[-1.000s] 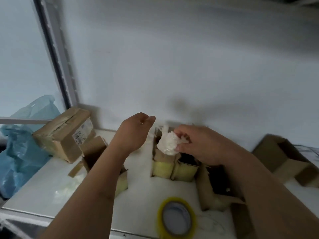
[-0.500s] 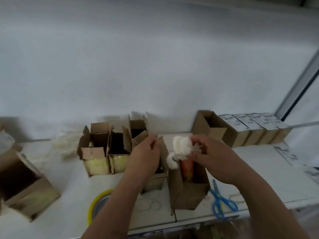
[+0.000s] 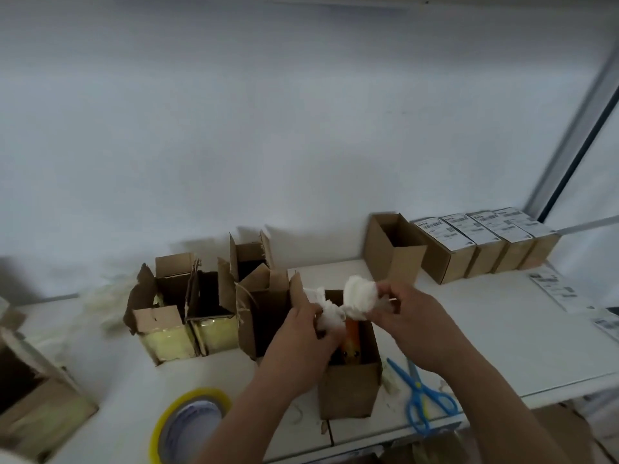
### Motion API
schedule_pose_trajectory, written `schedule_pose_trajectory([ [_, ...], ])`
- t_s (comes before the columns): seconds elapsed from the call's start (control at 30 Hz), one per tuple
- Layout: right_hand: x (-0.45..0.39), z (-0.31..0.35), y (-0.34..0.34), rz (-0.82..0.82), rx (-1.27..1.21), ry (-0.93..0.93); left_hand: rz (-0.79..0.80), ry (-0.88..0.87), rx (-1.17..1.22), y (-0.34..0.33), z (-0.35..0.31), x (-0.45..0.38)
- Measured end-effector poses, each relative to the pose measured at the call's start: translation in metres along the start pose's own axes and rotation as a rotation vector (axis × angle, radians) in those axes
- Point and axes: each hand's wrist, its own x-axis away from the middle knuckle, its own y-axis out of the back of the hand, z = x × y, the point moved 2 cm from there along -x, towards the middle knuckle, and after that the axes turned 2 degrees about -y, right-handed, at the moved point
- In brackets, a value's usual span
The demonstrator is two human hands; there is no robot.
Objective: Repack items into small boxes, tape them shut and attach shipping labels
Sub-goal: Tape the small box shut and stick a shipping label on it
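Left hand (image 3: 301, 333): it is gripping the lower end of a white crumpled paper (image 3: 348, 303), with fingers curled around it, just above the open small box (image 3: 351, 383).
Right hand (image 3: 412, 313): it is pinching the upper, ball-shaped end of the same paper, so the paper is stretching between both hands.
Small box: it is standing upright near the front edge of the white tabletop (image 3: 485, 346), flaps open; an orange item (image 3: 352, 339) is sitting inside it, directly under the paper.
Other open boxes (image 3: 207, 306): a group is standing to the left of the small box, touching each other; two of them are showing yellowish tape on the front.
Empty box (image 3: 392, 252): it is standing open near the wall, just beside a row of labelled boxes (image 3: 485, 242).
Tape roll (image 3: 189, 426): it is lying flat at the front left, yellow-rimmed.
Scissors (image 3: 418, 393): blue, lying just right of the small box.
Label sheets (image 3: 556, 289): they are lying on the far right of the tabletop.
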Motion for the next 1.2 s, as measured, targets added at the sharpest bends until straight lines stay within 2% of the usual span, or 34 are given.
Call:
schedule_pose_trajectory([
  [0.17,-0.006,0.010,-0.018,0.017,0.363,0.152,0.017,-0.001,-0.096,-0.001,0.011,-0.003],
  [0.4,-0.015,0.010,-0.039,0.077,0.651,0.268,0.067,-0.054,-0.088,-0.001,0.020,-0.006],
  [0.53,-0.019,0.012,-0.055,0.143,0.729,0.308,0.069,-0.082,-0.081,-0.004,0.022,-0.006],
  [0.6,-0.023,0.011,-0.059,0.192,0.715,0.310,0.071,-0.091,-0.090,-0.005,0.023,-0.007],
  [0.77,-0.029,0.003,-0.058,0.317,0.427,0.196,0.097,-0.100,-0.049,-0.006,0.023,-0.009],
  [0.93,-0.034,-0.002,-0.056,0.508,0.530,0.281,0.113,-0.101,-0.018,-0.005,0.024,-0.009],
  [1.0,-0.036,-0.001,-0.054,0.519,0.498,0.290,0.101,-0.095,-0.021,-0.004,0.025,-0.009],
  [1.1,-0.034,0.001,-0.050,0.457,0.289,0.191,0.101,-0.086,-0.010,-0.002,0.026,-0.009],
  [1.2,-0.031,0.000,-0.047,0.440,0.278,0.175,0.106,-0.078,0.014,-0.001,0.028,-0.008],
])
